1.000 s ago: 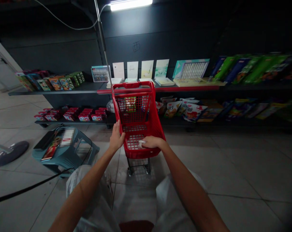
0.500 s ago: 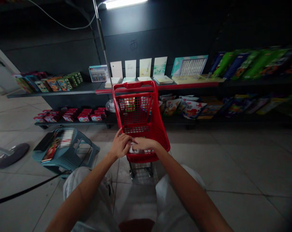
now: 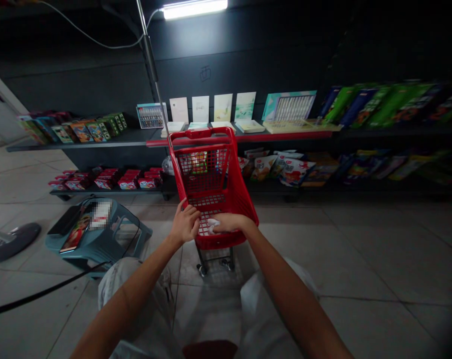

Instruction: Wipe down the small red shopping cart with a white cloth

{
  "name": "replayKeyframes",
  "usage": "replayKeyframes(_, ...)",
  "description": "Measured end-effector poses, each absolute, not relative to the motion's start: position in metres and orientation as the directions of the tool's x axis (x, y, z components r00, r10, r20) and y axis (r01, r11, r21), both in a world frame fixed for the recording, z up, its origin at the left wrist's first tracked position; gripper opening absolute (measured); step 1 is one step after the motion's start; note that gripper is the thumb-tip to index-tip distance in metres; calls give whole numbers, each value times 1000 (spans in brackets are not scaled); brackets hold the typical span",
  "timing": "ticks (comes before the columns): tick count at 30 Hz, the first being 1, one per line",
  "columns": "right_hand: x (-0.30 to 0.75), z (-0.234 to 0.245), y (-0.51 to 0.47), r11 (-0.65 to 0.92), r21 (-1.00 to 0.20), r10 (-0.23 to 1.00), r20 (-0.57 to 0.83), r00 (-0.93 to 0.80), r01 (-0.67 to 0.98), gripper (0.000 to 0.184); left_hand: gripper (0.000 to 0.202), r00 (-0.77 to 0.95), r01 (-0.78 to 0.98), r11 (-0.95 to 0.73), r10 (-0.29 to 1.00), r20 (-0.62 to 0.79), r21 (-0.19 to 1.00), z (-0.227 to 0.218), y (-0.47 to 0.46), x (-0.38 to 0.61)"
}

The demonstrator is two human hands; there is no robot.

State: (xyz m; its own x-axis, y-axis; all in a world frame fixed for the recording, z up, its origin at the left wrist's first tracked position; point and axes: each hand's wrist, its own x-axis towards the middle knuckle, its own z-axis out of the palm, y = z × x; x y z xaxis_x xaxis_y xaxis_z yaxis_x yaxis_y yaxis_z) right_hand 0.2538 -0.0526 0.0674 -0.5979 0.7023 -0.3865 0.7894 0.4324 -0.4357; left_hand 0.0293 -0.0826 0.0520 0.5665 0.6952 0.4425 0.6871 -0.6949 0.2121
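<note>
A small red shopping cart stands on the tiled floor just in front of my knees. My left hand curls over the cart's near left rim, fingers closed on it. My right hand reaches inside the basket and presses a small white cloth against the mesh bottom, fingers closed around it. Most of the cloth is hidden under my fingers.
A teal plastic stool with a phone and a booklet on it stands to the left, a black cable beside it. Dark shelves of boxes, cards and snack bags run behind the cart. A fan base sits far left.
My left hand moved from the cart's left rim toward the right hand and now grips the near rim. The right hand shifted slightly with the cloth inside the basket.
</note>
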Motion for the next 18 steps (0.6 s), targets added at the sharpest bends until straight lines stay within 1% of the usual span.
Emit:
replayKeyframes(4, 261, 68, -53, 373, -374, 808, -319, -496, 849, 34, 28, 543, 694, -683, 704, 457, 228, 50, -77, 30)
replayKeyframes(6, 266, 69, -53, 343, -401, 848, -257, -464, 849, 36, 29, 530, 703, -670, 717, 453, 239, 50, -73, 29)
replayKeyframes(8, 273, 69, -52, 319, -485, 891, -140, -433, 814, 42, 30, 516, 721, -651, 734, 442, 238, 49, -70, 27)
replayKeyframes(10, 281, 68, -50, 318, -573, 928, 27, -371, 755, 57, 31, 494, 744, -626, 751, 439, 234, 48, -66, 25)
replayKeyframes(12, 290, 67, -50, 338, -617, 940, 184, -288, 711, 68, 30, 464, 764, -599, 769, 440, 241, 46, -63, 22)
replayKeyframes(14, 297, 66, -51, 347, -623, 935, 290, -205, 701, 68, 29, 433, 779, -573, 786, 441, 257, 45, -60, 19)
replayKeyframes(18, 307, 67, -62, 337, -586, 904, 419, -80, 737, 56, 27, 405, 807, -541, 800, 442, 238, 45, -56, 17)
